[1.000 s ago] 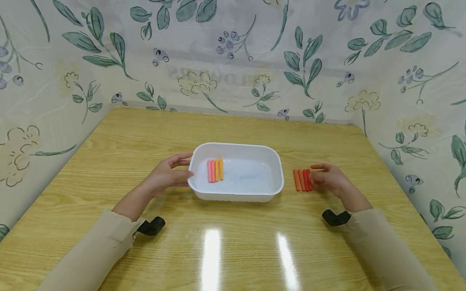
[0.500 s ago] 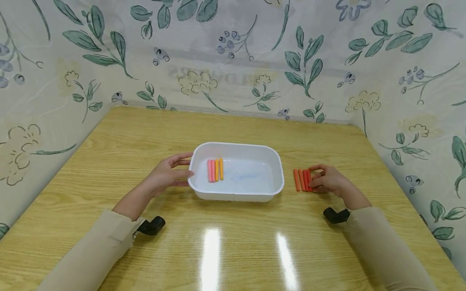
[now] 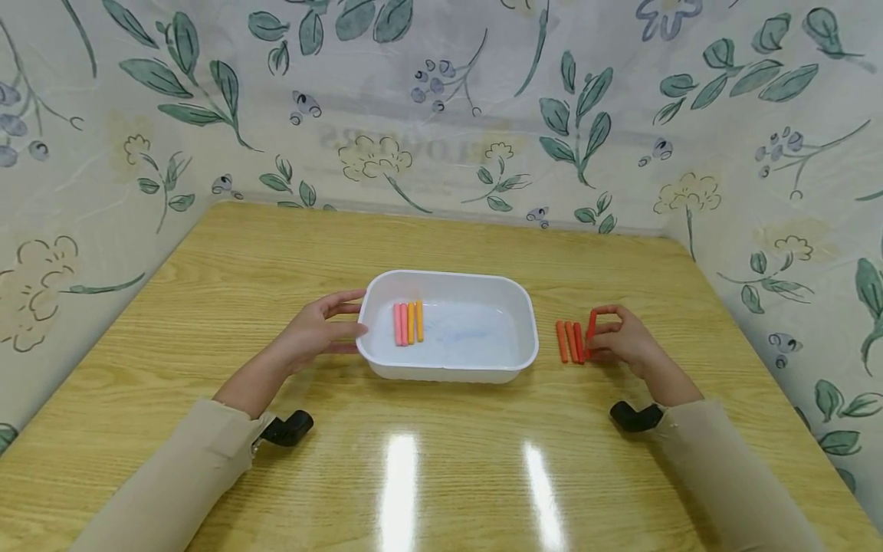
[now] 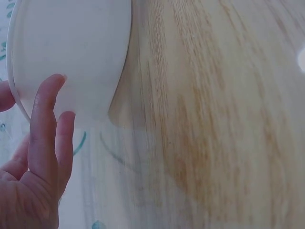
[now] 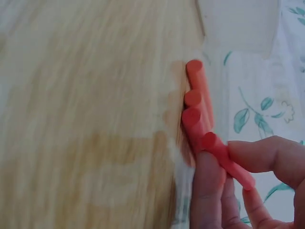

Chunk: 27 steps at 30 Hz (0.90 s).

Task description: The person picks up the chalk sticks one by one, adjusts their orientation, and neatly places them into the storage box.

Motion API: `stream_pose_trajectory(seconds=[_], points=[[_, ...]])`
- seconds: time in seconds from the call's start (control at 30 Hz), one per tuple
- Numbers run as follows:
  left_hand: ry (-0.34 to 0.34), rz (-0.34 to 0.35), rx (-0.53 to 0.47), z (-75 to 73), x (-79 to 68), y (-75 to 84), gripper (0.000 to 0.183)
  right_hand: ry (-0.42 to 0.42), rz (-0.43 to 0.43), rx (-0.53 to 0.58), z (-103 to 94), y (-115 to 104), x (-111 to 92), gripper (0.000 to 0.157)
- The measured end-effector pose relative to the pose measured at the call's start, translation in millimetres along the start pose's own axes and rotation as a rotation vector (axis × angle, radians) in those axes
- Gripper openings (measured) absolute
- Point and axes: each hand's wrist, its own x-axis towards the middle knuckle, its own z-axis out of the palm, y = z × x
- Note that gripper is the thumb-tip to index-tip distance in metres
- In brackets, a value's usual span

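My left hand point(image 3: 312, 335) rests at the left end of a white plastic tub point(image 3: 448, 374). Its fingers are mostly straight, with fingertips at the rim and outer wall in the left wrist view. Inside the tub lie two pink chalk sticks point(image 3: 400, 325) and two yellow-orange chalk sticks point(image 3: 415, 322) side by side. Right of the tub, my right hand point(image 3: 626, 337) pinches a red chalk stick point(image 5: 233, 164) between thumb and fingers, tilted away from the row. Next to it lie another red chalk stick point(image 3: 579, 343) and two orange-red chalk sticks point(image 3: 567, 342).
The wood-grain table point(image 3: 331, 475) carries bright light reflections near its front. A floral-printed cloth point(image 3: 441, 115) hangs along the back and both sides. Faint blue smudges mark the tub's floor.
My right hand has taken hold of the rightmost red chalk stick and tipped it up, away from the row. The left hand and the tub have stayed put.
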Motion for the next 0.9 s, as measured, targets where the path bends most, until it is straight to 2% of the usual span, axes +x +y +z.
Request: stream_pose_trajectory(seconds=[0.2, 0.43, 0.9], points=[[0.000, -0.001, -0.001, 0.1, -0.6, 0.1, 0.067, -0.027, -0.031, 0.112, 4.9, -7.5, -2.2, 0.066], [0.004, -0.006, -0.005, -0.1, -1.4, 0.7, 0.067, -0.054, -0.003, 0.256, 19.1, -24.8, -0.7, 0.063], [0.007, -0.008, 0.001, -0.1, 0.5, -1.0, 0.067, -0.103, 0.013, 0.345, 40.8, -51.0, 1.4, 0.062]])
